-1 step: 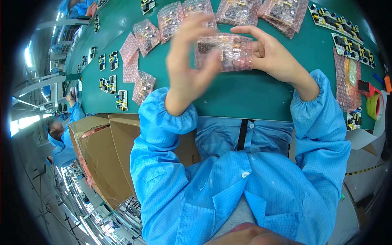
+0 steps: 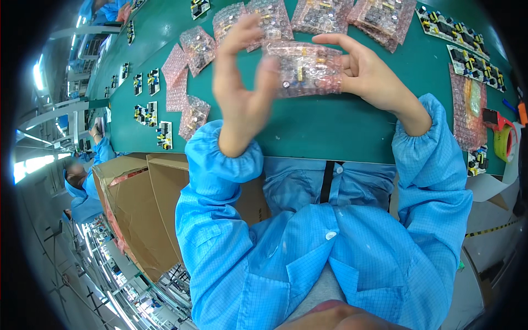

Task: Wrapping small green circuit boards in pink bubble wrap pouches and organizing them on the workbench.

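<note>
A circuit board in pink bubble wrap (image 2: 309,69) is held over the green table by my right hand (image 2: 369,71), which grips its right end. Dark parts, round caps and a yellow piece show through the plastic. My left hand (image 2: 240,88) is at the left end of the packet, a little blurred, thumb and fingers spread with nothing between them. Its thumb overlaps the packet's left edge in the picture; whether they touch I cannot tell.
More bubble-wrapped boards (image 2: 322,15) lie in an arc beyond my hands. Bare circuit boards (image 2: 145,114) rest at the left, others (image 2: 476,67) at the far right. Bubble-wrap bags (image 2: 466,110) and a yellow tape roll (image 2: 503,140) sit at the right. A cardboard box (image 2: 137,203) stands below the table's left edge.
My left hand has moved left, away from the packet, uncovering more of its left part. My right hand keeps its grip, almost in the same place.
</note>
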Tool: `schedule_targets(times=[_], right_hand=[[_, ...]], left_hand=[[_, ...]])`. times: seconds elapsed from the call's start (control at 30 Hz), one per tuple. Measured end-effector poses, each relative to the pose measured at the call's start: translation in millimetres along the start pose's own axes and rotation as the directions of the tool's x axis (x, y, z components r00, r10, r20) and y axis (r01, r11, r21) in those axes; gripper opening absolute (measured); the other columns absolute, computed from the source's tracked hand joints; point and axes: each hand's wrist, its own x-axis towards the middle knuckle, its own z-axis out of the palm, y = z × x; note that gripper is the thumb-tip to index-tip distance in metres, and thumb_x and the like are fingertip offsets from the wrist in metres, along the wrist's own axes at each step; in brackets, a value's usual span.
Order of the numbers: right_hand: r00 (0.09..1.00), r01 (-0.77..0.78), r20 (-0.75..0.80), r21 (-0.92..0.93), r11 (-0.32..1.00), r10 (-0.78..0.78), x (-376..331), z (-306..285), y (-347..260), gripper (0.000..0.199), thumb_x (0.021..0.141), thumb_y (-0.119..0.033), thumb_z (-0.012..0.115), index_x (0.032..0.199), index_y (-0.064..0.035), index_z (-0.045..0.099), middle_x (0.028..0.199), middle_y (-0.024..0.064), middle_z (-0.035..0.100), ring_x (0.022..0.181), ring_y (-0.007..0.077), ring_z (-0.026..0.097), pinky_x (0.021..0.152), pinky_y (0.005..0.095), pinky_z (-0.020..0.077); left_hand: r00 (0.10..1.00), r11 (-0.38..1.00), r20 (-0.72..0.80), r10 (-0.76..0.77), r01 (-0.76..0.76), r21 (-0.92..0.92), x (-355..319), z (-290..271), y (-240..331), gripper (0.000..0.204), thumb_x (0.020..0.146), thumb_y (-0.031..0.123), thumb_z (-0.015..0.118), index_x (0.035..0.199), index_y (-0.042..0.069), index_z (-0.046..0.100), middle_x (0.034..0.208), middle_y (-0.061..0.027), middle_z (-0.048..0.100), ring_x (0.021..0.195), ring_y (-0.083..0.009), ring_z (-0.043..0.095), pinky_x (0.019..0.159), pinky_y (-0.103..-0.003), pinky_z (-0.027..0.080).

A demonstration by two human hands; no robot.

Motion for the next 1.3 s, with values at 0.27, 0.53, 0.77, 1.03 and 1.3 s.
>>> schedule_targets(times=[0.27, 0.53, 0.77, 1.03, 1.3], right_hand=[[0.999, 0.011, 0.036, 0.012, 1.0, -0.012, -0.3, 3.8, 1.6, 0.069, 0.087, -0.001, 0.064, 0.149, -0.0047, 0.035, 0.116, 0.0121, 0.067, 0.097, 0.0115, 0.066, 0.08, 0.0245, 0.0541], [0.968, 0.022, -0.253, 0.054, 0.998, -0.008, 0.5, 6.3, -22.4, 0.061, 0.093, -0.011, 0.064, 0.148, -0.0014, 0.037, 0.123, 0.0182, 0.065, 0.075, 0.0106, 0.064, 0.067, 0.0239, 0.0523], [0.972, 0.062, -0.227, -0.006, 0.998, -0.062, -3.1, -5.6, -20.8, 0.051, 0.096, -0.01, 0.057, 0.144, -0.0009, 0.041, 0.12, 0.0153, 0.067, 0.079, 0.0108, 0.063, 0.071, 0.025, 0.0524], [0.995, -0.081, -0.063, -0.03, 0.996, 0.079, -1.8, -1.8, -27.6, 0.041, 0.098, -0.01, 0.059, 0.137, -0.0022, 0.047, 0.083, 0.0014, 0.06, 0.072, 0.0075, 0.057, 0.069, 0.0223, 0.0462], [1.0, 0.003, 0.009, -0.104, 0.995, -0.002, 33.9, 27.6, -48.0, 0.035, 0.097, -0.009, 0.061, 0.129, 0.0002, 0.052, 0.079, -0.0008, 0.056, 0.075, 0.0085, 0.058, 0.069, 0.0237, 0.0465]], left_hand=[[0.455, 0.164, 0.372, -0.809, 0.783, -0.6, -24.5, 12.0, 7.9, 0.043, 0.1, 0.02, 0.055, 0.136, 0.0, 0.043, 0.128, -0.0112, 0.057, 0.113, -0.0176, 0.058, 0.095, -0.031, 0.048], [0.52, 0.193, 0.309, -0.796, 0.703, -0.684, -15.3, 5.4, -17.5, 0.029, 0.095, 0.011, 0.06, 0.122, 0.002, 0.057, 0.111, -0.0064, 0.067, 0.093, -0.0132, 0.064, 0.081, -0.026, 0.051], [0.304, 0.004, 0.164, -0.938, 0.484, -0.875, -8.8, -17.8, -87.3, 0.024, 0.097, 0.017, 0.06, 0.112, -0.001, 0.059, 0.115, -0.0165, 0.063, 0.104, -0.0271, 0.063, 0.087, -0.04, 0.053], [0.283, -0.112, 0.301, -0.911, 0.532, -0.84, -10.3, -46.1, -42.0, 0.04, 0.1, 0.024, 0.055, 0.129, -0.002, 0.045, 0.126, -0.0222, 0.057, 0.11, -0.0302, 0.063, 0.074, -0.038, 0.057], [0.918, 0.909, 0.029, -0.396, 0.388, 0.15, -68.4, -47.7, -12.9, 0.021, 0.078, 0.003, 0.067, 0.098, 0.004, 0.062, 0.092, -0.0106, 0.062, 0.078, -0.025, 0.063, 0.067, -0.035, 0.05]])
